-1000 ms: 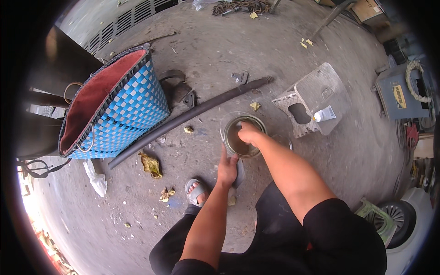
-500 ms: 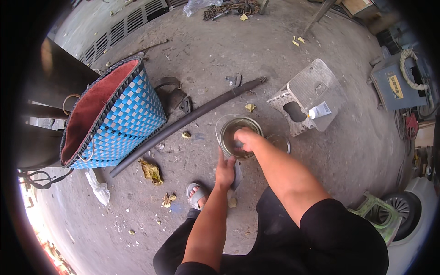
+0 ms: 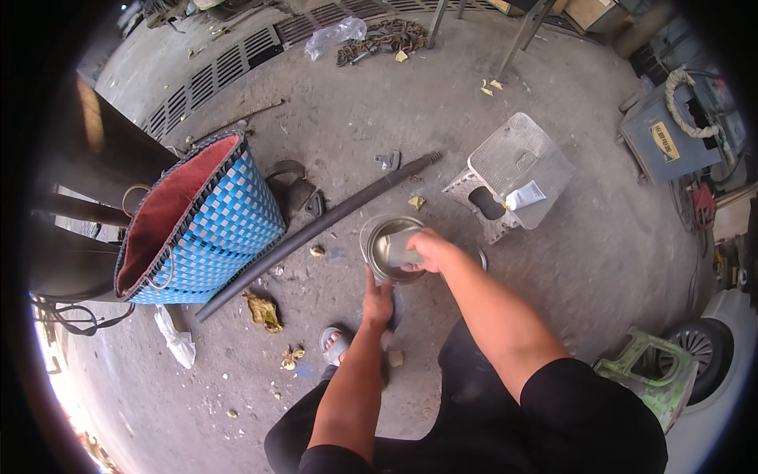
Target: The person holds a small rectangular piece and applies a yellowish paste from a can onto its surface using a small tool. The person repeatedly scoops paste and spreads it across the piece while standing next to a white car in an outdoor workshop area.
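An open metal can (image 3: 369, 246) with a wire handle stands on the floor in front of me. Reaching over its right side, my right hand (image 3: 432, 248) grips a flat grey scraper-like piece (image 3: 404, 250), blurred at the can's mouth. My left hand (image 3: 377, 302) is at the can's near side, its index finger stretched up against the wall. Beside that palm shows a narrow dark flat thing, mostly hidden, whose kind I cannot make out. A round metal lid (image 3: 481, 257) lies partly behind my right forearm.
To the right stands a grey step stool (image 3: 545, 170) with a white tube (image 3: 525, 196) on it. A long dark metal bar (image 3: 316, 230) lies beside a blue woven bag (image 3: 229, 213). Farther right are a grey metal box (image 3: 663, 142), a green stool (image 3: 643, 371) and a car wheel (image 3: 695, 359).
My right hand has lifted from deep inside the can toward its rim, bringing the flat grey piece into sight. My left hand stays by the can. The whole view has shifted slightly.
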`<action>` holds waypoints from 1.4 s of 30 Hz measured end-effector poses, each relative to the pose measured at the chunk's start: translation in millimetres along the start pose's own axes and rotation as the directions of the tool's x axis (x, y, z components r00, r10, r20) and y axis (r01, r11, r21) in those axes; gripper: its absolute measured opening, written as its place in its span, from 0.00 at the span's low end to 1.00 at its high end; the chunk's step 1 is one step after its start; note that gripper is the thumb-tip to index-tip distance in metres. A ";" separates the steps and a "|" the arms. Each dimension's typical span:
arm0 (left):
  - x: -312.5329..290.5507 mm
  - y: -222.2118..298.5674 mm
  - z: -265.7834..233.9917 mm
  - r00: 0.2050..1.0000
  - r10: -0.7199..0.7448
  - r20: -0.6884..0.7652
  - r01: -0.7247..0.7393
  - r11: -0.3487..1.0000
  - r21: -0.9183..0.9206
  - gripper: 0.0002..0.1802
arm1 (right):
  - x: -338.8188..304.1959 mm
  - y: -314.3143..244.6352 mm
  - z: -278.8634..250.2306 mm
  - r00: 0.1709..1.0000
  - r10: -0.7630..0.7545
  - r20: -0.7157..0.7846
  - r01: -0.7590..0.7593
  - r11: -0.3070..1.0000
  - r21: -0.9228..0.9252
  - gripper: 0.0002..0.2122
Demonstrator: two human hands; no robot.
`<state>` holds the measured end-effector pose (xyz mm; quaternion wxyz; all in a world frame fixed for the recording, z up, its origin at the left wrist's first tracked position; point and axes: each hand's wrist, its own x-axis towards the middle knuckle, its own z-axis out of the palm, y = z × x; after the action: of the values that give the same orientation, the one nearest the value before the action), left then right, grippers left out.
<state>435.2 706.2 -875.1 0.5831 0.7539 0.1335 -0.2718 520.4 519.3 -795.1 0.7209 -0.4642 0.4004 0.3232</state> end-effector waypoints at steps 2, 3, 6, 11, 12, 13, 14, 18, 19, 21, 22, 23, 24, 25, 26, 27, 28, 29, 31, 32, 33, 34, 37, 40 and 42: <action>-9.2 12.4 -1.0 0.998 -0.020 -0.051 0.027 0.991 0.135 0.41 | -20.3 -3.5 -8.2 0.997 -0.065 0.034 0.066 0.998 -0.015 0.19; -13.8 18.6 -0.5 0.996 -0.042 -0.077 0.054 0.984 0.168 0.40 | -29.9 -3.7 -13.1 0.993 -0.108 0.053 0.110 0.993 -0.044 0.20; -31.3 29.5 -1.9 0.983 -0.014 -0.182 0.056 0.973 0.225 0.35 | -54.4 -0.9 -29.5 0.973 -0.206 0.107 0.213 0.976 -0.051 0.21; -42.9 37.6 -22.6 0.983 0.068 -0.172 0.012 0.906 0.423 0.21 | -82.6 3.9 -47.8 0.942 -0.328 0.068 0.334 0.936 -0.112 0.22; -43.6 39.3 -27.3 0.982 0.067 -0.174 0.017 0.900 0.436 0.20 | -87.9 4.0 -50.5 0.936 -0.342 0.081 0.349 0.931 -0.107 0.22; -42.9 41.5 -32.5 0.982 0.063 -0.179 0.024 0.893 0.449 0.21 | -92.9 3.6 -52.4 0.929 -0.359 0.088 0.367 0.924 -0.106 0.21; -42.7 43.2 -38.4 0.982 0.058 -0.182 0.034 0.885 0.464 0.21 | -97.5 2.9 -53.7 0.922 -0.376 0.092 0.384 0.918 -0.103 0.21; -41.3 48.3 -55.2 0.971 0.073 -0.227 0.070 0.825 0.561 0.25 | -114.6 -1.3 -55.5 0.884 -0.412 0.220 0.433 0.900 -0.055 0.27; -43.3 49.6 -59.3 0.959 0.131 -0.251 0.042 0.811 0.584 0.26 | -118.6 -2.2 -54.7 0.870 -0.431 0.241 0.453 0.891 -0.043 0.27; -46.9 56.6 -68.3 0.972 0.194 -0.135 -0.047 0.720 0.693 0.29 | -126.4 -3.6 -51.7 0.842 -0.467 0.271 0.488 0.873 -0.012 0.27; -51.1 61.4 -73.0 0.973 0.209 -0.099 -0.074 0.687 0.723 0.31 | -130.5 -4.1 -49.9 0.829 -0.485 0.279 0.504 0.864 0.005 0.25; -55.6 67.3 -77.4 0.973 0.224 -0.062 -0.102 0.654 0.750 0.33 | -134.7 -4.8 -48.0 0.812 -0.507 0.289 0.520 0.853 0.036 0.25; -59.3 74.6 -81.8 0.984 0.149 -0.094 -0.031 0.673 0.739 0.34 | -139.1 -5.5 -46.0 0.799 -0.528 0.289 0.542 0.840 0.035 0.23; -62.4 82.6 -86.5 0.990 0.073 -0.124 0.040 0.687 0.725 0.36 | -143.8 -6.6 -44.5 0.781 -0.552 0.292 0.565 0.824 0.048 0.22; -64.3 90.2 -91.9 0.989 -0.003 -0.151 0.110 0.697 0.709 0.38 | -148.5 -8.2 -43.1 0.762 -0.576 0.294 0.587 0.807 0.060 0.21; -64.9 96.2 -98.1 0.992 -0.014 -0.125 0.100 0.688 0.718 0.40 | -153.6 -10.5 -42.4 0.739 -0.598 0.311 0.610 0.789 0.066 0.20; -64.7 99.7 -105.6 0.995 -0.027 -0.098 0.090 0.680 0.728 0.41 | -159.0 -12.9 -42.6 0.715 -0.617 0.328 0.632 0.772 0.072 0.19; -62.7 101.6 -113.3 0.997 -0.014 -0.078 0.067 0.670 0.740 0.43 | -164.4 -15.8 -43.0 0.683 -0.639 0.354 0.654 0.751 0.093 0.19; -56.9 98.7 -127.8 1.000 0.006 -0.030 0.020 0.614 0.789 0.37 | -175.7 -22.0 -44.9 0.660 -0.640 0.394 0.680 0.731 0.049 0.19; -52.4 96.4 -136.1 0.998 0.051 0.021 -0.047 0.579 0.814 0.35 | -181.2 -25.1 -45.5 0.643 -0.641 0.419 0.694 0.719 0.036 0.19; -48.7 94.6 -143.9 0.995 0.073 0.066 -0.095 0.539 0.837 0.33 | -186.6 -27.8 -45.9 0.624 -0.649 0.435 0.719 0.695 0.005 0.20; -44.0 95.6 -150.1 0.994 0.018 0.110 -0.109 0.363 0.925 0.24 | -192.1 -30.2 -46.0 0.606 -0.656 0.451 0.743 0.669 -0.025 0.20; -47.3 108.1 -166.7 0.993 0.089 0.081 -0.113 0.462 0.880 0.18 | -207.6 -36.8 -43.9 0.543 -0.665 0.513 0.789 0.613 -0.041 0.21; -63.3 136.7 -179.7 0.980 0.155 -0.126 0.001 0.625 0.780 0.15 | -222.3 -42.3 -40.1 0.477 -0.669 0.570 0.813 0.582 0.002 0.22; -75.0 152.7 -188.0 0.952 0.225 -0.209 0.005 0.669 0.743 0.16 | -230.9 -46.5 -37.7 0.430 -0.662 0.614 0.833 0.552 0.012 0.23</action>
<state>500.9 850.4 -677.2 0.2206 0.9617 0.0485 -0.1554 440.3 445.9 -582.7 0.7919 -0.5799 -0.1315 0.1388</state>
